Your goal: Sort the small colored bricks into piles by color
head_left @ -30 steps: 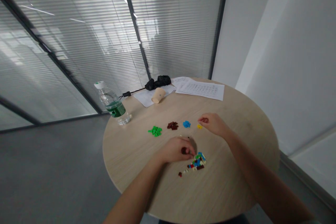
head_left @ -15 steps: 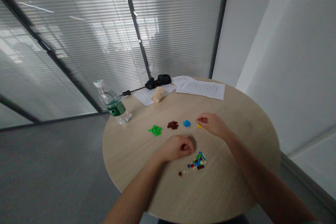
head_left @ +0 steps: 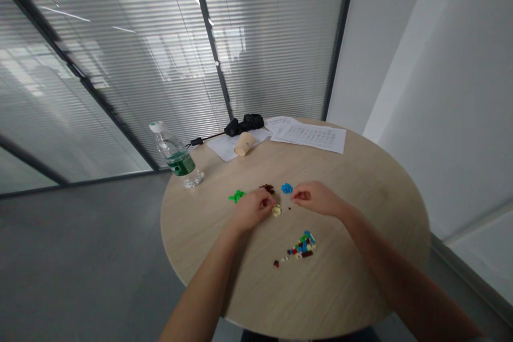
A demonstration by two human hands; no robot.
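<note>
My left hand (head_left: pixel 252 208) is closed, its fingertips over the edge of a small pile of cream bricks (head_left: pixel 276 210). Behind it lie brown bricks (head_left: pixel 267 188), partly covered, and green bricks (head_left: pixel 237 195) to its left. My right hand (head_left: pixel 316 197) is pinched closed beside the blue bricks (head_left: pixel 287 188). Whatever either hand holds is too small to make out. One tiny dark piece (head_left: pixel 289 208) lies between my hands. Nearer to me sits a mixed pile of coloured bricks (head_left: pixel 303 246), with a brown-and-red piece (head_left: pixel 276 263) at its left end.
A water bottle (head_left: pixel 180 163) stands at the table's left edge. Toward the back are a tipped paper cup (head_left: pixel 244 144), a black bundle with a cord (head_left: pixel 248 123) and printed sheets (head_left: pixel 312 136). The round table (head_left: pixel 340 288) meets a wall on the right.
My left hand has moved away from the mixed pile, back and left to the cream bricks, uncovering them. My right hand has shifted slightly toward me; the yellow bricks are now hidden.
</note>
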